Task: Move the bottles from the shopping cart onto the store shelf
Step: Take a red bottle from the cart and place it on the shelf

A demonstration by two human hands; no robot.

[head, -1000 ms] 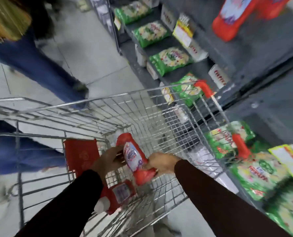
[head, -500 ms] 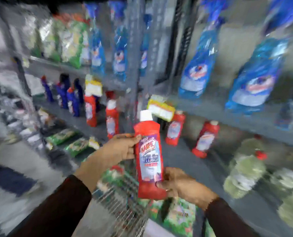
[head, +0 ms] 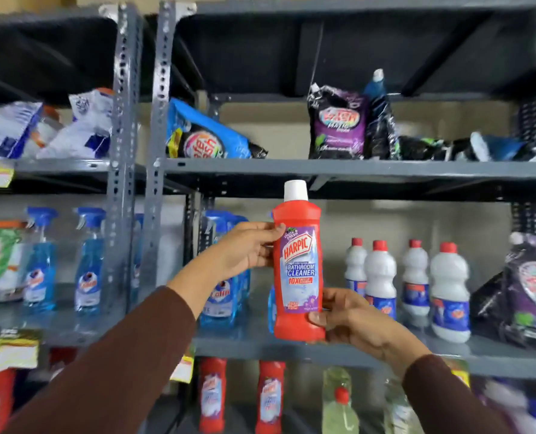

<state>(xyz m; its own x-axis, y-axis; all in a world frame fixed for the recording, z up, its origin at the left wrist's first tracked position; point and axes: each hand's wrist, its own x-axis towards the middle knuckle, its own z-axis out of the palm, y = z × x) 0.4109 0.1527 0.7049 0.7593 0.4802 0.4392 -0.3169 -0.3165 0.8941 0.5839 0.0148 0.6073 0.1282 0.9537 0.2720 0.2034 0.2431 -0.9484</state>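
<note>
The shelf (head: 338,347) ahead is grey metal on perforated uprights. On its middle board, blue spray bottles (head: 221,286) stand just left of and behind the red bottle (head: 298,274), crowding that side. To the right stand four white bottles (head: 415,278) with red caps and blue labels, the nearest close beside the right hand (head: 357,322). A purple pouch (head: 532,289) slumps at the far right. Between the sprays and the white bottles the board is bare.

The board above carries soft, crinkled detergent bags (head: 337,123), glossy purple and blue. Below stand two more red bottles (head: 212,394) and pale green ones (head: 340,402), blurred.

The red bottle is held upright in the air before the middle board, not resting on it. It is smooth, flat-sided plastic with squared shoulders, a white cylindrical cap and a purple-and-blue label reading Harpic Bathroom Cleaner.

The left hand (head: 248,249) grips its upper left edge, thumb across the label's top. The right hand clasps the base from the right, fingers wrapped behind, thumb on the front. Both sleeves are dark brown.
</note>
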